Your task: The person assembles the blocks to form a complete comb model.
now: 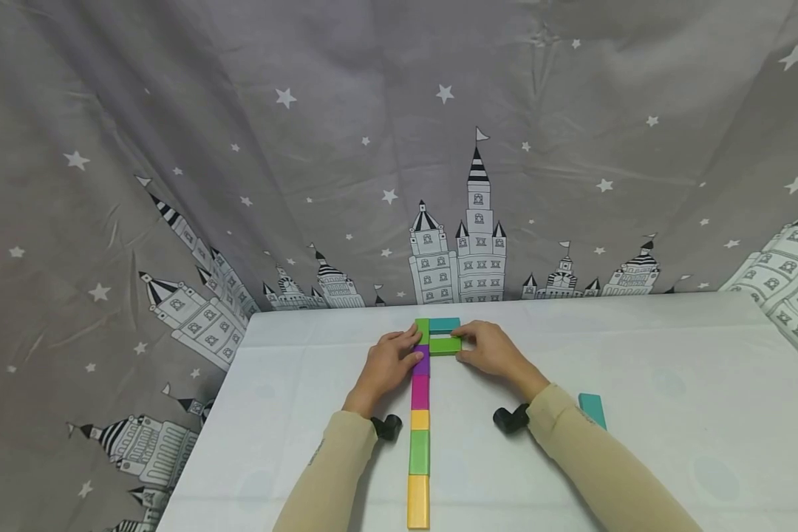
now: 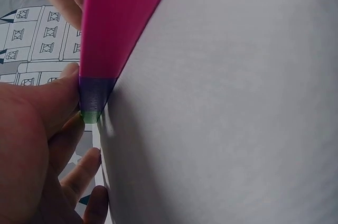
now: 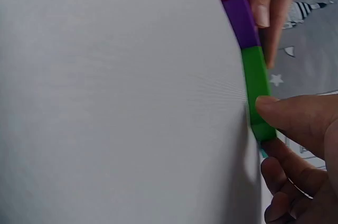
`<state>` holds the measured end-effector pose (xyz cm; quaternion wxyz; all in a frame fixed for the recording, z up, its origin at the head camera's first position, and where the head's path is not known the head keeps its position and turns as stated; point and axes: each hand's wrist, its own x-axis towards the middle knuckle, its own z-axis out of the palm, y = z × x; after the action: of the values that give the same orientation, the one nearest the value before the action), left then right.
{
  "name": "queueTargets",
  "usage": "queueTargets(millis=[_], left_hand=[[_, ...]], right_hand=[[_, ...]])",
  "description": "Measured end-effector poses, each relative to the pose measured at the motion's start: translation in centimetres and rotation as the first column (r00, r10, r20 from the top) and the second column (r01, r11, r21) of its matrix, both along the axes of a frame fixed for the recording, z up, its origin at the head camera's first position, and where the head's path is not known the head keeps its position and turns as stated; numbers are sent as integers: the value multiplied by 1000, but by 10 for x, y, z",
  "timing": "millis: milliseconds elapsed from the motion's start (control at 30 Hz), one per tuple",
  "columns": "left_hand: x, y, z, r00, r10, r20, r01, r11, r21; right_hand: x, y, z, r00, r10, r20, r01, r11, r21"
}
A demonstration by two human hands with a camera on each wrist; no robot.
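A column of flat colored blocks runs up the table, with a magenta block (image 1: 420, 391), a purple block (image 1: 422, 360) and an upright green block (image 1: 423, 330) at its far end. My left hand (image 1: 387, 367) rests along the column's left side, thumb at the purple block and fingertips at the upright green one. Between thumb and fingers my right hand (image 1: 495, 351) pinches a sideways green block (image 1: 445, 346), whose left end meets the column. Just beyond lies a teal block (image 1: 444, 325), parallel to it, with a narrow gap between. Fingers partly cover its right end.
Nearer me the column continues with a small yellow block (image 1: 420, 420), a light green block (image 1: 420, 452) and a longer yellow block (image 1: 418, 502). Another teal block (image 1: 592, 410) lies by my right sleeve. A grey castle-print curtain (image 1: 386, 148) hangs behind the white table (image 1: 678, 384).
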<state>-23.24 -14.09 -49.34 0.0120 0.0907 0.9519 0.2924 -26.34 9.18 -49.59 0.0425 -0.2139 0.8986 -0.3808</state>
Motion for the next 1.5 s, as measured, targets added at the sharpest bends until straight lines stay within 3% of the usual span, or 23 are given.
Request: queueTargets(millis=[367, 667, 1033, 1267, 1400, 1500], left_hand=[[-1, -1, 0, 1000, -5, -4, 5, 1000, -10], [-3, -2, 0, 1000, -18, -25, 17, 1000, -20], [-2, -1, -1, 1000, -6, -5, 6, 1000, -10], [-2, -1, -2, 1000, -5, -8, 5, 1000, -19], [-2, -1, -2, 1000, -8, -11, 8, 1000, -10], [-1, -1, -3, 1000, -4, -6, 4, 1000, -7]], right_hand=[[17, 42, 43, 996, -87, -1, 87, 994, -73], [45, 92, 55, 987, -119, -108, 114, 992, -57], [88, 138, 41, 977, -179, -120, 181, 984, 6], [108, 153, 29, 959, -221, -177, 228, 973, 22], [118, 159, 23, 958, -245, -152, 256, 965, 58], [126, 163, 17, 965, -248, -84, 256, 961, 104]])
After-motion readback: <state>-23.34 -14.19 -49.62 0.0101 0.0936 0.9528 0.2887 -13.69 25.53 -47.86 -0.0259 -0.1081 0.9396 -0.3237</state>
